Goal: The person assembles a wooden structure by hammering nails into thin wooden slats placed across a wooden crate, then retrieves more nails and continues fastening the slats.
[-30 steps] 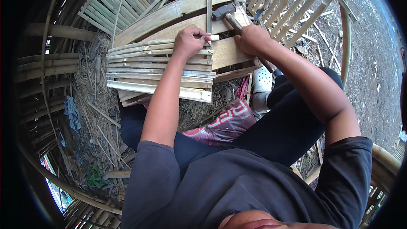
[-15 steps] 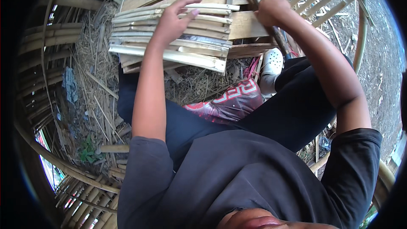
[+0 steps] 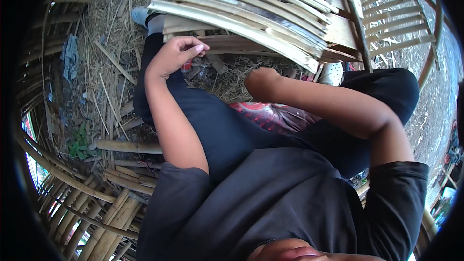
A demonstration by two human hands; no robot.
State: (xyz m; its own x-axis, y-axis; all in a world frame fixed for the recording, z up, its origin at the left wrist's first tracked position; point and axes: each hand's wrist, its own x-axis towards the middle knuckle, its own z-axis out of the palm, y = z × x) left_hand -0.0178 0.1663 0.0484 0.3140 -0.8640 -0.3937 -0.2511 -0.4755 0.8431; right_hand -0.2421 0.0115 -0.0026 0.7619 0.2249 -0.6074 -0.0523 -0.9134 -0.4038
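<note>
My left hand (image 3: 175, 59) is raised over my left leg, just in front of the bamboo slats (image 3: 241, 12). Its fingers curl toward the thumb; anything between them is too small or hidden to make out. My right hand (image 3: 262, 83) is closed in a fist above the straw-strewn ground, its fingers turned from view. The slats lie side by side across wooden boards (image 3: 340, 31). A hammer (image 3: 358, 29) with a dark head and a long handle rests at the right end of the boards, touched by neither hand.
A red and dark printed packet or bag (image 3: 275, 116) lies between my legs. A slatted bamboo panel (image 3: 394, 14) stands at the far right. Bamboo poles (image 3: 128, 146) and a blue-grey rag (image 3: 70, 55) lie on the left, near a small green plant (image 3: 82, 144).
My right hand has let go of the hammer and come back toward my lap. My left hand has lifted off the slats and drawn nearer. The view has shifted.
</note>
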